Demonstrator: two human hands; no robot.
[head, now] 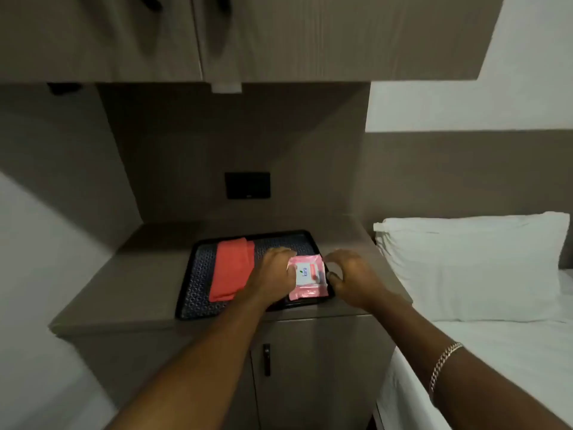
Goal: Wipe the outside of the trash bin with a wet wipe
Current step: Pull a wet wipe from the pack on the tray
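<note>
A pink wet wipe pack point(307, 276) with a white label lies at the right end of a black patterned tray point(198, 274) on the counter. My left hand point(273, 274) grips the pack's left edge. My right hand point(353, 276) is at the pack's right edge, thumb and fingers curled and apart; whether it touches the pack is unclear. The trash bin is out of sight.
A folded red cloth point(231, 268) lies on the tray's left half. The tray sits on a beige counter point(124, 290) above a cabinet door with a dark handle point(266, 360). Overhead cabinets point(279, 35) hang above. A bed with a white pillow point(471, 262) stands right.
</note>
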